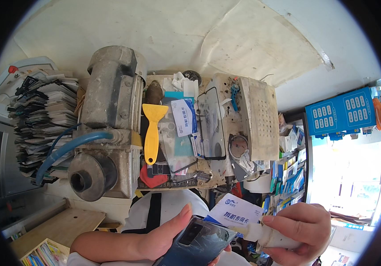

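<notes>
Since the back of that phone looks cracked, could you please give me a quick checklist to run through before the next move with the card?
1. Left hand grips the dark cracked-back smartphone: ok.
2. Right hand holds the white squeeze tube: ok.
3. Tube tip is at the phone's edge: ok.
4. White and blue plastic card seated in the seam: cannot tell.
5. Yellow plastic scraper lies on the bench: ok.

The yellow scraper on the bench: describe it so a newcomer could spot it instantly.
Start at the big grey pump motor left of centre. Just to its right, on the cluttered bench, the yellow scraper lies blade away from the person. It is the only bright yellow tool, beside dark glass screen panels.
</notes>
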`<control>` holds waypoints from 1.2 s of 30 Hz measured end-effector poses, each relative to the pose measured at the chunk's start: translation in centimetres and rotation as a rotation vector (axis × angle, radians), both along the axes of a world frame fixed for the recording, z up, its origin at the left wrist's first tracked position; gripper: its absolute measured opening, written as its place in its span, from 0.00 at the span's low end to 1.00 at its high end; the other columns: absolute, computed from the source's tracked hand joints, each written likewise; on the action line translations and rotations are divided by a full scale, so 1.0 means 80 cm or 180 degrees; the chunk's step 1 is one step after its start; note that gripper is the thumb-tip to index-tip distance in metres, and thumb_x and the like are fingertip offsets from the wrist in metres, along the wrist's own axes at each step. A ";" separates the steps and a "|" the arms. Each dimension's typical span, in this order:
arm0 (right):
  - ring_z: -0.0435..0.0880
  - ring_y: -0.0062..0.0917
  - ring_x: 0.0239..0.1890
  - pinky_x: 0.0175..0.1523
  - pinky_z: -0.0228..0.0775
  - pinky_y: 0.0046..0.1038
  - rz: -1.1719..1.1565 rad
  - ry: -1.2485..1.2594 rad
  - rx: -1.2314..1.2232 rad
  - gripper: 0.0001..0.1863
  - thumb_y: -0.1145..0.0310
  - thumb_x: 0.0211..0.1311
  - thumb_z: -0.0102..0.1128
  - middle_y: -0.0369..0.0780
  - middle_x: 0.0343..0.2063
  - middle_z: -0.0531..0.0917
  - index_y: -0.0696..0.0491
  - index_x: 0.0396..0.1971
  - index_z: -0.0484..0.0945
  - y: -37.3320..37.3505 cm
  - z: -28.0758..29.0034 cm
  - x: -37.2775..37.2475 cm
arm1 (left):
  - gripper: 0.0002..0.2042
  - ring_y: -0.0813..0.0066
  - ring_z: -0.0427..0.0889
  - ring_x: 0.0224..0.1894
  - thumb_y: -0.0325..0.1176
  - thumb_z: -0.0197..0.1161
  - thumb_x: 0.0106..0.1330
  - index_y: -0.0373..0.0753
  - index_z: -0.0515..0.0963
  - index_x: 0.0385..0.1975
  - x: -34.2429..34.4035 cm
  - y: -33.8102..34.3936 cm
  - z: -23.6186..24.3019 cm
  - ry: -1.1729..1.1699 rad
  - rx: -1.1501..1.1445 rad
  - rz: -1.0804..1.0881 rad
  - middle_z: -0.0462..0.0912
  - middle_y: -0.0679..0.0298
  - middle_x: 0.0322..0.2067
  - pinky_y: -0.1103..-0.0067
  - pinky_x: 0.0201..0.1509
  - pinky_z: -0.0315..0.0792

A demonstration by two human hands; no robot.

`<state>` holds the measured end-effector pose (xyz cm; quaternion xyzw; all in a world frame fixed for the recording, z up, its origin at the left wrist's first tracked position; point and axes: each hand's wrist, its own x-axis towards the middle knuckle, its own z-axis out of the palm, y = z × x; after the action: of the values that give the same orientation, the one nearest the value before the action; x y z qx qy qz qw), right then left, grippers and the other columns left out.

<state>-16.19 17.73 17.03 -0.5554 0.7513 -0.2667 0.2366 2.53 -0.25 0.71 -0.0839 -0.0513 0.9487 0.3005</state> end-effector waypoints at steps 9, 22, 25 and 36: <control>0.82 0.37 0.27 0.31 0.72 0.31 -0.0058 -0.0021 0.0043 0.23 0.69 0.49 0.70 0.49 0.32 0.82 0.65 0.46 0.83 0.006 -0.005 0.001 | 0.49 0.56 0.80 0.52 0.75 0.33 0.68 0.35 0.51 0.74 -0.002 0.003 0.001 -0.0050 -0.0041 -0.0162 0.72 0.41 0.60 0.64 0.58 0.73; 0.85 0.33 0.40 0.46 0.77 0.33 -0.0556 -0.0131 -0.0855 0.32 0.65 0.54 0.75 0.45 0.40 0.85 0.65 0.57 0.77 0.037 -0.023 -0.028 | 0.52 0.46 0.79 0.51 0.78 0.37 0.65 0.31 0.59 0.70 -0.016 0.013 -0.003 -0.0165 0.0525 0.0063 0.74 0.40 0.58 0.57 0.58 0.71; 0.82 0.26 0.51 0.57 0.73 0.31 -0.2075 -0.0962 -0.2013 0.33 0.65 0.57 0.74 0.45 0.48 0.83 0.66 0.59 0.74 0.034 -0.058 -0.060 | 0.43 0.46 0.81 0.49 0.73 0.41 0.68 0.33 0.71 0.60 -0.023 0.012 0.003 -0.0317 -0.0034 0.0189 0.80 0.43 0.51 0.55 0.55 0.74; 0.87 0.33 0.46 0.52 0.77 0.34 -0.3023 -0.0232 -0.1025 0.26 0.66 0.53 0.74 0.46 0.43 0.87 0.60 0.51 0.78 -0.030 -0.265 -0.296 | 0.50 0.42 0.80 0.32 0.80 0.35 0.61 0.32 0.76 0.54 -0.052 0.023 0.038 -0.1139 -0.0732 0.0326 0.81 0.38 0.37 0.57 0.36 0.75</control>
<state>-39.90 15.35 -4.15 -0.1720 0.8617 -0.4767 0.0265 -1.59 1.59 3.76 -0.2820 0.0006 0.9323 0.2266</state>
